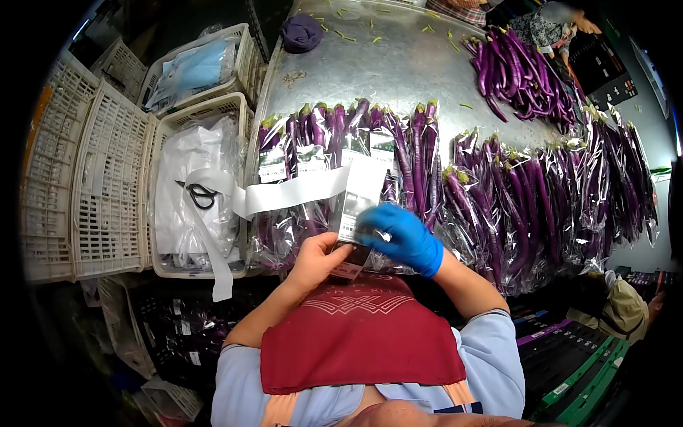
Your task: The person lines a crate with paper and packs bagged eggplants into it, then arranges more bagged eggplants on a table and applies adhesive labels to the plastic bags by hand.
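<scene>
My bare left hand (315, 262) pinches the lower end of a strip of printed labels (361, 186) between thumb and fingers. Across that strip's right edge, my right hand (405, 238) in a blue glove has its fingers curled against the labels; the fingertips are partly blurred. The white backing (292, 194) trails left from the strip over the bags and down across a crate. Bagged eggplants (420, 160) lie side by side just beyond my hands, several with white labels on them.
More bagged eggplants (526, 206) line the right side, with loose eggplants (523, 78) piled behind. Black scissors (201, 196) rest on plastic bags in a white crate (158, 245). A purple cloth (302, 33) lies on the metal table (398, 67). Other people are at the far right.
</scene>
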Demonstrator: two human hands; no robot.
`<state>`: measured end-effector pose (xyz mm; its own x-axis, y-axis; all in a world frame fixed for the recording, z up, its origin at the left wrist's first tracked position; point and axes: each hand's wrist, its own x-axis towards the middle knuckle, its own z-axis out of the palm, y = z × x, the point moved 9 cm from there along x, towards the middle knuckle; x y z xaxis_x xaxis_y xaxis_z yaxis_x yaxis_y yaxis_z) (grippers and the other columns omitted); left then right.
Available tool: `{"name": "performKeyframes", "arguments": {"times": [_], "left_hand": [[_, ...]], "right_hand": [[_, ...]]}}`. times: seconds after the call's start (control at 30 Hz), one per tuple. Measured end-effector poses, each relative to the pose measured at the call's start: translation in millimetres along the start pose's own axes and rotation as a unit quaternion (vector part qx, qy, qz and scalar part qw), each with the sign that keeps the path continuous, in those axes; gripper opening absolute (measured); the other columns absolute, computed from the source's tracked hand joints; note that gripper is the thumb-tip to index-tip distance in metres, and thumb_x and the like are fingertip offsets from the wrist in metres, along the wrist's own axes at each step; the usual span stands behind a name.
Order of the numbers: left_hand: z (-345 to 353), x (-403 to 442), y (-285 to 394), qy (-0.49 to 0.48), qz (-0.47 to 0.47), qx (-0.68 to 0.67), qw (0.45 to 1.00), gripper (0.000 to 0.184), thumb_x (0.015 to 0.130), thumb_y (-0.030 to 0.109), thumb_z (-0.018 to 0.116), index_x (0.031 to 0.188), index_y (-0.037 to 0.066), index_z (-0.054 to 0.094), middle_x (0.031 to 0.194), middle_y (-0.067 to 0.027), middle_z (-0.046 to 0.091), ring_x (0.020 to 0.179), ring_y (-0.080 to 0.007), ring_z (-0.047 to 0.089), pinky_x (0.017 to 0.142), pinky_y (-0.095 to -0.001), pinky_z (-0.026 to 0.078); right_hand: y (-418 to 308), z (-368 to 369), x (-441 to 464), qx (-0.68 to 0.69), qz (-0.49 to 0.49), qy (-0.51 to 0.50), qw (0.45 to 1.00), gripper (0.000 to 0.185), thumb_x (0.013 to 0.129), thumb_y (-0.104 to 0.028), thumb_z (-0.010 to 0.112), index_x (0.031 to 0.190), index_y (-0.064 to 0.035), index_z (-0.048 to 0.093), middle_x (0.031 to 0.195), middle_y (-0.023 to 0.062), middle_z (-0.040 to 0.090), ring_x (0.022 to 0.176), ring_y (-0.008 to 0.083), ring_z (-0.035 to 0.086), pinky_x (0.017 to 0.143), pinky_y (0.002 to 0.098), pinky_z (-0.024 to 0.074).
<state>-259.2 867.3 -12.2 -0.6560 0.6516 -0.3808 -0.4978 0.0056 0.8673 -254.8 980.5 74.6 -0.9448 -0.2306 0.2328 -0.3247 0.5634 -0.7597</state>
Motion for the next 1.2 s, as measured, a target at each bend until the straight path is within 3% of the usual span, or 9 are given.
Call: {"name": "performKeyframes", "arguments": {"times": [0.13, 0.3, 0.43, 0.5, 0.63, 0.77, 0.83, 0.97, 1.2], "left_hand": [[2, 6, -2, 0.002, 0.034, 0.158, 0.987, 0.014, 0.078, 0.008, 0.057, 0.070, -0.003, 0.054, 0.062, 0.0017, 0.052, 0.059, -0.0021, 0.042, 0.051, -0.0209, 0.036], [25, 4, 12, -0.044, -0.017, 0.164, 0.985, 0.014, 0.081, 0.008, 0.055, 0.082, -0.005, 0.059, 0.069, -0.0032, 0.057, 0.064, -0.0067, 0.054, 0.056, -0.0213, 0.044], [19, 4, 2, -0.042, -0.055, 0.095, 0.993, 0.017, 0.080, 0.007, 0.056, 0.090, -0.006, 0.059, 0.076, -0.0046, 0.060, 0.067, -0.0080, 0.055, 0.058, -0.0213, 0.045], [10, 3, -2, -0.042, -0.072, 0.025, 0.996, 0.018, 0.079, 0.006, 0.056, 0.092, -0.007, 0.059, 0.079, -0.0048, 0.060, 0.069, -0.0079, 0.055, 0.059, -0.0212, 0.045], [-7, -6, 14, -0.005, -0.036, -0.013, 0.999, 0.019, 0.079, 0.003, 0.056, 0.094, -0.008, 0.058, 0.084, -0.0085, 0.062, 0.072, -0.0103, 0.058, 0.064, -0.0222, 0.048], [-16, -13, 22, 0.027, -0.004, -0.032, 0.999, 0.020, 0.078, 0.002, 0.056, 0.095, -0.009, 0.057, 0.084, -0.0105, 0.062, 0.071, -0.0111, 0.059, 0.065, -0.0230, 0.048], [-15, -13, 25, 0.025, 0.011, -0.034, 0.999, 0.020, 0.078, 0.002, 0.057, 0.095, -0.009, 0.057, 0.084, -0.0109, 0.062, 0.071, -0.0113, 0.059, 0.065, -0.0231, 0.049], [-10, -12, 21, 0.019, -0.006, -0.036, 0.999, 0.020, 0.078, 0.002, 0.057, 0.095, -0.008, 0.057, 0.083, -0.0102, 0.062, 0.071, -0.0109, 0.059, 0.065, -0.0230, 0.049], [-5, -14, 20, 0.020, -0.007, -0.057, 0.998, 0.022, 0.076, 0.001, 0.059, 0.096, -0.007, 0.058, 0.088, -0.0098, 0.062, 0.076, -0.0120, 0.059, 0.072, -0.0242, 0.046]], "right_hand": [[2, 20, -10, -0.052, -0.006, -0.050, 0.997, 0.016, 0.071, -0.012, 0.064, 0.086, -0.0063, 0.059, 0.083, 0.0102, 0.059, 0.073, 0.0283, 0.057, 0.064, 0.0331, 0.0462], [9, 15, -18, 0.016, 0.007, -0.079, 0.997, 0.015, 0.073, -0.013, 0.062, 0.086, -0.0044, 0.059, 0.077, 0.0124, 0.058, 0.071, 0.0291, 0.056, 0.063, 0.0326, 0.0463], [68, -15, -29, 0.269, 0.295, 0.017, 0.917, 0.014, 0.074, -0.012, 0.057, 0.083, -0.0016, 0.060, 0.074, 0.0053, 0.060, 0.067, 0.0173, 0.057, 0.060, 0.0294, 0.0453], [119, -60, -31, 0.290, 0.315, 0.129, 0.895, 0.019, 0.076, -0.017, 0.056, 0.084, 0.0005, 0.060, 0.077, 0.0056, 0.060, 0.071, 0.0119, 0.054, 0.068, 0.0264, 0.0459], [179, -170, -34, 0.131, 0.287, 0.286, 0.905, 0.017, 0.078, -0.016, 0.055, 0.079, 0.0005, 0.059, 0.071, 0.0054, 0.059, 0.065, 0.0115, 0.053, 0.063, 0.0253, 0.0440], [120, -228, -14, -0.244, 0.072, 0.383, 0.888, 0.010, 0.073, -0.011, 0.056, 0.077, -0.0025, 0.057, 0.072, 0.0127, 0.056, 0.065, 0.0258, 0.055, 0.060, 0.0307, 0.0439], [74, -210, 1, -0.475, -0.042, 0.351, 0.806, 0.006, 0.073, -0.012, 0.055, 0.072, -0.0054, 0.053, 0.069, 0.0104, 0.054, 0.062, 0.0249, 0.054, 0.057, 0.0322, 0.0426], [132, -111, -4, -0.614, -0.066, 0.129, 0.776, 0.006, 0.067, -0.013, 0.052, 0.068, -0.0089, 0.047, 0.067, 0.0055, 0.047, 0.062, 0.0190, 0.048, 0.054, 0.0332, 0.0383], [149, -67, -32, -0.427, 0.042, 0.025, 0.903, 0.006, 0.070, -0.013, 0.052, 0.073, -0.0075, 0.053, 0.073, 0.0091, 0.053, 0.068, 0.0263, 0.053, 0.060, 0.0369, 0.0423]]}}
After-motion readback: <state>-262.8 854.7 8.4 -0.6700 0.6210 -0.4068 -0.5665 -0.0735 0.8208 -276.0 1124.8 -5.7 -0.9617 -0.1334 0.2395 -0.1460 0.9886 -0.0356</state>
